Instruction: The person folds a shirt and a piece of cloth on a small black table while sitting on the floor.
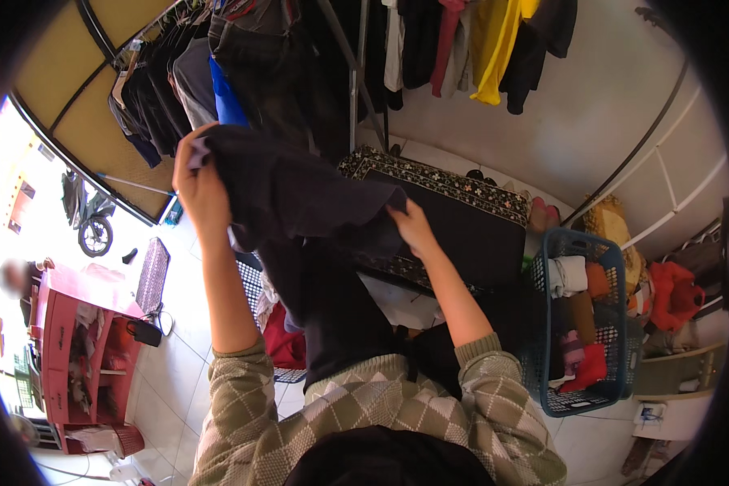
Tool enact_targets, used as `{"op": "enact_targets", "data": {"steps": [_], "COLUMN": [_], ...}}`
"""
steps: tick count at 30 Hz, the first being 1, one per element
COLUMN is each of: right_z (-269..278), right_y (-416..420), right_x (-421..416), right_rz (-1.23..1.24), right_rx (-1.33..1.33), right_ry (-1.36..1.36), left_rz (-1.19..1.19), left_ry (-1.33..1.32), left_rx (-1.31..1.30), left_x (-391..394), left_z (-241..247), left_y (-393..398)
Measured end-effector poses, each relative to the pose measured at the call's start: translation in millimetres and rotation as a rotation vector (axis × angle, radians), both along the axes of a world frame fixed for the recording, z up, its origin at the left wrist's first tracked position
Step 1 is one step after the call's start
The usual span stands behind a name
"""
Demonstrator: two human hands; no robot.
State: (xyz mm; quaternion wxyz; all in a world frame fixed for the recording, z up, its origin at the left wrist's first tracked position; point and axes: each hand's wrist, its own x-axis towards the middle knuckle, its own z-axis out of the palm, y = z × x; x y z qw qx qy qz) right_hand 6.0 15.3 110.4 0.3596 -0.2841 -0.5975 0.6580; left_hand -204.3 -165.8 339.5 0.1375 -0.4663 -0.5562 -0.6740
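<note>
A dark piece of clothing (297, 182) is stretched between my two hands in front of my lap. My left hand (201, 188) grips its upper left end, where a paler patch of cloth shows at the fingers. On the other side, my right hand (414, 229) pinches the garment's edge. Part of the cloth hangs down over my dark trousers (346, 310). Beyond it lies a black cloth (455, 219) with a floral border, spread over a low surface. What kind of garment I hold cannot be made out.
A blue plastic laundry basket (550, 364) with folded clothes stands at right. Another basket (250, 280) with clothes sits by my left leg. Clothes on hangers (158, 91) fill a rack ahead. A pink cabinet (54, 352), a person (21, 282) and a motorcycle (91, 212) are at left.
</note>
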Motion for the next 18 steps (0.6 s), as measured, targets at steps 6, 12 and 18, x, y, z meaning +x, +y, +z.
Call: {"op": "enact_targets", "data": {"steps": [6,12,18], "right_z": [120.7,249.1,318.5], "right_y": [75.6,154.9,158.3], "right_x": [51.3,141.2,239.8], "right_rz": [-0.309,-0.696,-0.867], "right_rx": [0.072,0.488,0.59], "right_ry": [0.077,0.123,0.483], "left_rz": [0.328,0.188,-0.169], "left_ry": [0.242,0.307,0.284], "left_rx": [-0.078,-0.112,-0.019], "left_x": [-39.2,-11.8,55.9], "left_z": [29.9,70.3,79.3], "left_y": [16.7,101.6,130.7]}}
